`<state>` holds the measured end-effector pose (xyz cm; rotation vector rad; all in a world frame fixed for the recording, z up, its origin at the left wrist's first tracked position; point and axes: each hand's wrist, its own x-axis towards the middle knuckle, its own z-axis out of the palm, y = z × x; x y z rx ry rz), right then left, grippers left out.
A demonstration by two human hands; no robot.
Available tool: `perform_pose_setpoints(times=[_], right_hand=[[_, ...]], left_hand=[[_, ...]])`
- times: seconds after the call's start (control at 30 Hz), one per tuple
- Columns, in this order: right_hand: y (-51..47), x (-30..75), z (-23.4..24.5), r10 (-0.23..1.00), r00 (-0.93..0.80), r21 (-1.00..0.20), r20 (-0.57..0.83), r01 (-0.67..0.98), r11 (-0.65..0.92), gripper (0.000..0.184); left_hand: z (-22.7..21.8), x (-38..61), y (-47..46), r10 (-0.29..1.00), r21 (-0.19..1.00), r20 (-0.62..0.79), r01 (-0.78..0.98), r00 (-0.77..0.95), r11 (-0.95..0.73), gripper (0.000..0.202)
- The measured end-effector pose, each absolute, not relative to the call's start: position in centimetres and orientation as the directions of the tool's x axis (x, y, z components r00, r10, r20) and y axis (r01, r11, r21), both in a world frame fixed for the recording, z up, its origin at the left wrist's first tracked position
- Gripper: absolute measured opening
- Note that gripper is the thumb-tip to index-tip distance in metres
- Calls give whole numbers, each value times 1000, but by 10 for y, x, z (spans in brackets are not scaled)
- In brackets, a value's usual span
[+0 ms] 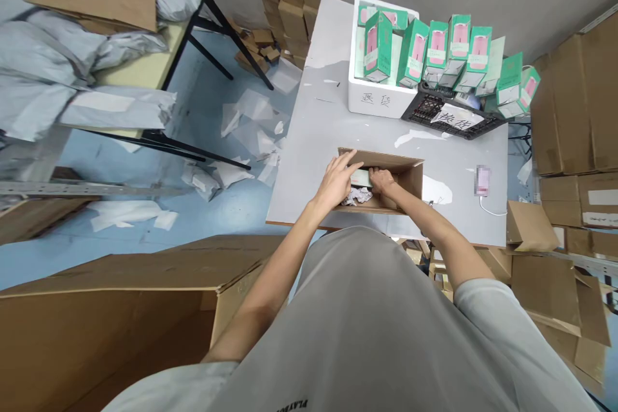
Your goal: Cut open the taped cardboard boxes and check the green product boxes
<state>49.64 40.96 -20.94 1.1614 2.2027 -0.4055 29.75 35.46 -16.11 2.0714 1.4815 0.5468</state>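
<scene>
An open cardboard box (pixel 410 180) stands at the near edge of the grey table. Inside it lie a small pale green box (pixel 360 177) and some crumpled paper (pixel 357 196). My left hand (pixel 338 175) is at the carton's left end, fingers stretched out and apart, partly over the opening. Reaching into the carton, my right hand (pixel 381 180) has its fingers curled at the right end of the pale green box; the fingertips are partly hidden.
A white foam bin (pixel 376 100) and a black crate (pixel 425 109) hold several green boxes at the table's back. A phone (pixel 481 180) with a cable lies right. Left stands a table (pixel 186 32) with grey parcels. A large open carton (pixel 120 322) sits near left.
</scene>
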Motion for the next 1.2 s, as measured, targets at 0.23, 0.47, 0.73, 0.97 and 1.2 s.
perform_pose_setpoints(times=[0.23,0.47,0.73,0.97,1.2], right_hand=[[386,560,-135,764,-389,90,-515,862,499,63],[335,623,-87,944,-209,-128,-257,975,181,66],[301,595,-117,925,-151,-935,-349,122,-332,73],[305,557,-124,893,-204,-869,-401,-224,-442,71],[309,560,-121,954,-78,-955,-289,-42,-293,92]], left_hand=[[-164,297,356,972,756,56,626,226,-189,70],[-156,311,361,999,964,-2,265,36,-8,50],[-130,332,338,852,885,-256,-243,457,397,81],[-129,348,311,837,843,-326,-265,439,468,74],[-142,359,307,964,949,-245,-179,106,261,79]])
